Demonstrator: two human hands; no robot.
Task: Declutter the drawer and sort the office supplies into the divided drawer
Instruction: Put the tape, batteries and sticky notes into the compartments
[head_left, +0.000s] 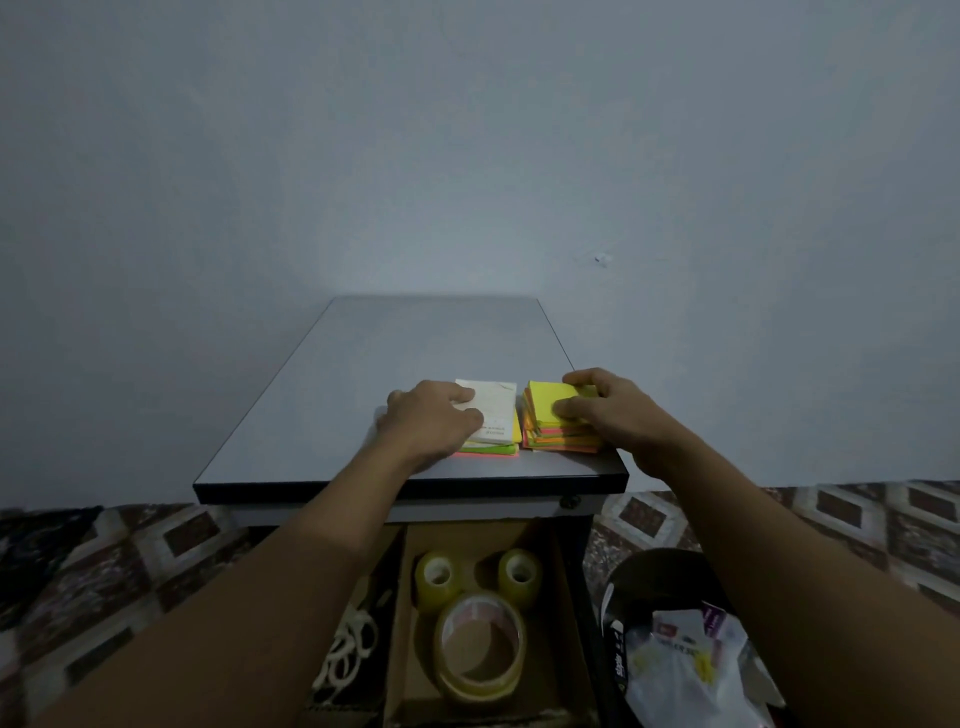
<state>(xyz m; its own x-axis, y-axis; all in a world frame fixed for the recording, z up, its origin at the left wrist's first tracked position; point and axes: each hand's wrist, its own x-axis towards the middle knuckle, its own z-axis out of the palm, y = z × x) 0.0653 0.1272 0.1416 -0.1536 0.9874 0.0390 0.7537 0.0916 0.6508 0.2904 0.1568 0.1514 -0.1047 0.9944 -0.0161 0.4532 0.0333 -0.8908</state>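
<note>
Likely a home room: patterned floor tiles (857, 514), plain wall (467, 130).

Two forearms, entering at lower left and lower right of the frame, are bare along their full visible length. Left grip (432, 423) and right grip (609, 415) are bare hands.

Ctr frame you've got a white pad (493, 410) on a yellow/green/pink stack (500, 450); right of it, a yellow-topped stack (550, 410) w/ orange & pink layers. Grey cabinet top (415, 348), black edge. Bottom ctr, yellowish-clear tape rolls (434, 597). Lower left, floor (130, 561) in brown/cream diamond ptn.
</note>
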